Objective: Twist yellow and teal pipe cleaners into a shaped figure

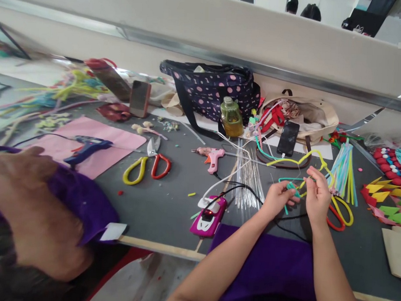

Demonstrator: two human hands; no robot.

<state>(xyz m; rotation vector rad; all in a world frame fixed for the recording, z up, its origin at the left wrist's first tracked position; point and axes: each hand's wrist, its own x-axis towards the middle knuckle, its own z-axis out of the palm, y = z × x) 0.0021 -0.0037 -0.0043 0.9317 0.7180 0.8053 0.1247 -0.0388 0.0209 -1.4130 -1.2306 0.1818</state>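
Observation:
My left hand (280, 198) is closed in a pinch on a teal pipe cleaner (293, 189), which looks coiled at the fingertips with one end hanging down. Beside it my right hand (317, 194) has its fingers curled together at the yellow pipe cleaner (292, 162); its exact grip is partly hidden. The bent yellow length arches above both hands and reaches left over the table. Just behind my right hand lie scissors (345, 210) with one red and one yellow handle. A bundle of pastel pipe cleaners (343, 168) rests beyond that hand.
A pink glue gun (214, 159), clear sticks and wires (248, 178), and a magenta power strip (209, 219) with cables lie left of my hands. Behind stand a bottle (232, 118), bags and a phone (288, 138). At left, a co-worker's arm (36, 219) is near a blue glue gun (88, 147).

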